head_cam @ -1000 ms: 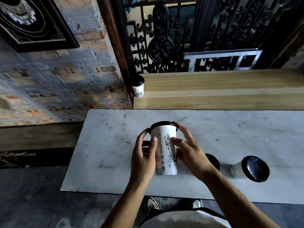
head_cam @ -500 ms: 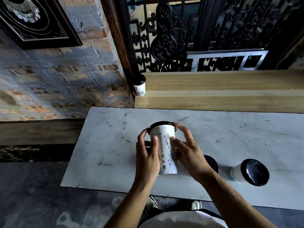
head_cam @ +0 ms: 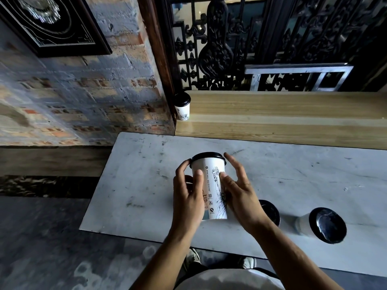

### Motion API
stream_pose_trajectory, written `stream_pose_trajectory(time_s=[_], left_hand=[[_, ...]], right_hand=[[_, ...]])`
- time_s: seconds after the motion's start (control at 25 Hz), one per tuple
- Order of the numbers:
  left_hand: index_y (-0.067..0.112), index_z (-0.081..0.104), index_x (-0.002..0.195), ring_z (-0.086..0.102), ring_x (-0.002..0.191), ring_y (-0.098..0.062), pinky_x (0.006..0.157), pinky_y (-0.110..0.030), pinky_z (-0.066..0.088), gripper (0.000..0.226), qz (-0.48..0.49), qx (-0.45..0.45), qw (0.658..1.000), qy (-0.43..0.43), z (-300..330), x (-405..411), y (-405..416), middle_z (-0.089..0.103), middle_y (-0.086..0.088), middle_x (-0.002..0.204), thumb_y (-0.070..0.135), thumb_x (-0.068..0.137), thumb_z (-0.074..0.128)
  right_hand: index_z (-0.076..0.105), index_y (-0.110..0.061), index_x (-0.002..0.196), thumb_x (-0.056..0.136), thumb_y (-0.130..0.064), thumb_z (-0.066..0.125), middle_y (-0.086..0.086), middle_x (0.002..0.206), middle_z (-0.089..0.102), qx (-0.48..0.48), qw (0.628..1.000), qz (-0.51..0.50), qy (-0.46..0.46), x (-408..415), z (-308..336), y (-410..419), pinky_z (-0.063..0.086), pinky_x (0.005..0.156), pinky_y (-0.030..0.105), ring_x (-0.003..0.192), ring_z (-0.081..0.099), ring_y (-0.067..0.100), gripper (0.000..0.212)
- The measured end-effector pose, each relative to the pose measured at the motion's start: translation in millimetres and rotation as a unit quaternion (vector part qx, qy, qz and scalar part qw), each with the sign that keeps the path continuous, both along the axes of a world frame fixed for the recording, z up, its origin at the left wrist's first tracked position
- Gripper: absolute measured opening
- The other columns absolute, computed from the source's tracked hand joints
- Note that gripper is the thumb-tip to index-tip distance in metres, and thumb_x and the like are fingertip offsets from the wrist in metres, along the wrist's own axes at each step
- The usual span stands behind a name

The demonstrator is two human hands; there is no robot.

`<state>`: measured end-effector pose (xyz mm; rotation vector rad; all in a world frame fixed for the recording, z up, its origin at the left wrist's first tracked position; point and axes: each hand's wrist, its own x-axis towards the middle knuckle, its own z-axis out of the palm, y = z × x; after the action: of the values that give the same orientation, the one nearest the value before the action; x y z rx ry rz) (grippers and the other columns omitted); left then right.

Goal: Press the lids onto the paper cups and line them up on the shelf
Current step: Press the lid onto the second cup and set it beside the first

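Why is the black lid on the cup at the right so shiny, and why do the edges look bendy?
Head view: light glares off the glossy black lid of the white paper cup; the wide-angle lens curves the pale wooden shelf and white marble table edges.

A worn brick wall [head_cam: 88,97] carries a dark framed picture [head_cam: 52,24]. Black ornate ironwork [head_cam: 219,45] rises behind a pale wooden shelf [head_cam: 282,116]. A scuffed white marble desk [head_cam: 293,176] stands over grey stone floor [head_cam: 41,237].
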<state>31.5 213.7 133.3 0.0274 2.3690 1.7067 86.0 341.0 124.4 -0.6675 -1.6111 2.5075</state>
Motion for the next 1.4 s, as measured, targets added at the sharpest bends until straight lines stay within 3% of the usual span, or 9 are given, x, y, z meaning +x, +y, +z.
stream_pose_trajectory(time_s=[0.16, 0.44, 0.6, 0.72, 0.8, 0.96, 1.12, 1.24, 1.4], left_hand=[[0.039, 0.051, 0.135, 0.065, 0.087, -0.016, 0.070, -0.019, 0.050, 0.037, 0.009, 0.005, 1.000, 0.006, 0.5, -0.6, -2.0, 0.065, -0.004, 0.101, 0.047, 0.100, 0.051], [0.041, 0.048, 0.144, 0.068, 0.094, -0.018, 0.058, -0.017, 0.054, 0.049, -0.015, 0.042, 0.999, -0.017, 5.9, 5.0, -3.2, 0.064, -0.008, 0.110, 0.041, 0.097, 0.061], [0.039, 0.052, 0.140, 0.067, 0.095, -0.020, 0.074, -0.029, 0.058, 0.045, -0.015, 0.019, 0.999, 0.047, 0.9, 3.6, -9.2, 0.066, -0.008, 0.107, 0.041, 0.096, 0.064], [0.034, 0.062, 0.128, 0.066, 0.092, -0.011, 0.078, -0.020, 0.054, 0.031, -0.017, 0.013, 0.996, 0.086, 5.8, 1.9, -10.9, 0.067, -0.007, 0.105, 0.034, 0.097, 0.062], [0.032, 0.068, 0.119, 0.066, 0.096, -0.010, 0.081, -0.014, 0.050, 0.024, -0.021, 0.009, 0.993, 0.114, 8.7, 1.4, -11.1, 0.068, -0.003, 0.109, 0.032, 0.097, 0.060], [0.030, 0.070, 0.115, 0.067, 0.099, -0.008, 0.084, -0.014, 0.050, 0.021, -0.022, 0.019, 0.994, 0.107, 9.1, 0.2, -10.2, 0.071, 0.001, 0.111, 0.018, 0.100, 0.063], [0.026, 0.070, 0.117, 0.068, 0.089, -0.003, 0.072, -0.009, 0.049, 0.021, -0.012, 0.059, 0.997, 0.056, 13.8, 2.2, -6.9, 0.073, 0.001, 0.099, 0.020, 0.096, 0.067], [0.025, 0.070, 0.119, 0.070, 0.084, 0.003, 0.068, -0.009, 0.050, 0.027, -0.027, 0.092, 0.995, 0.018, 14.6, 5.1, -6.2, 0.076, 0.010, 0.089, 0.022, 0.093, 0.072], [0.034, 0.071, 0.115, 0.072, 0.091, 0.003, 0.073, -0.012, 0.054, 0.025, -0.033, 0.104, 0.994, 0.017, 12.2, 1.8, -9.8, 0.078, 0.017, 0.099, 0.023, 0.093, 0.073]], right_hand=[[0.035, -0.029, 0.157, 0.089, -0.031, 0.067, 0.016, 0.115, 0.079, -0.040, 0.998, -0.016, -0.037, -3.4, -4.3, -0.1, 0.054, 0.103, 0.052, 0.110, 0.074, 0.035, 0.075], [0.048, -0.011, 0.148, 0.092, -0.029, 0.064, 0.026, 0.129, 0.070, -0.064, 0.998, -0.012, -0.020, -2.6, -6.8, 5.6, 0.047, 0.107, 0.067, 0.124, 0.064, 0.049, 0.061], [0.048, -0.019, 0.149, 0.090, -0.029, 0.066, 0.016, 0.127, 0.074, -0.028, 0.999, -0.017, -0.015, -0.6, -6.0, 10.0, 0.056, 0.099, 0.051, 0.119, 0.070, 0.034, 0.062], [0.053, -0.023, 0.146, 0.103, -0.016, 0.049, 0.013, 0.121, 0.074, -0.032, 0.999, -0.018, -0.019, -2.1, -7.1, 12.6, 0.058, 0.080, 0.033, 0.099, 0.074, 0.023, 0.043], [0.058, -0.027, 0.142, 0.107, -0.008, 0.036, 0.011, 0.116, 0.075, -0.039, 0.999, -0.015, -0.026, -1.7, -9.0, 14.3, 0.057, 0.075, 0.027, 0.091, 0.071, 0.020, 0.046], [0.054, -0.027, 0.146, 0.103, -0.005, 0.047, 0.023, 0.120, 0.069, -0.038, 0.999, -0.009, -0.005, 1.7, -4.1, 19.0, 0.055, 0.080, 0.033, 0.099, 0.064, 0.028, 0.049], [0.056, -0.016, 0.145, 0.086, -0.014, 0.061, 0.019, 0.125, 0.072, -0.039, 0.999, 0.002, -0.001, 3.1, -1.3, 20.3, 0.059, 0.083, 0.031, 0.107, 0.071, 0.024, 0.059], [0.064, -0.005, 0.134, 0.091, -0.013, 0.060, 0.023, 0.126, 0.073, -0.039, 0.999, 0.029, 0.023, 5.2, 7.2, 19.6, 0.058, 0.092, 0.034, 0.111, 0.072, 0.026, 0.044], [0.065, -0.004, 0.129, 0.094, -0.004, 0.066, 0.015, 0.112, 0.079, -0.034, 0.999, 0.033, 0.015, 6.0, 13.3, 21.6, 0.062, 0.082, 0.030, 0.101, 0.076, 0.023, 0.036]])
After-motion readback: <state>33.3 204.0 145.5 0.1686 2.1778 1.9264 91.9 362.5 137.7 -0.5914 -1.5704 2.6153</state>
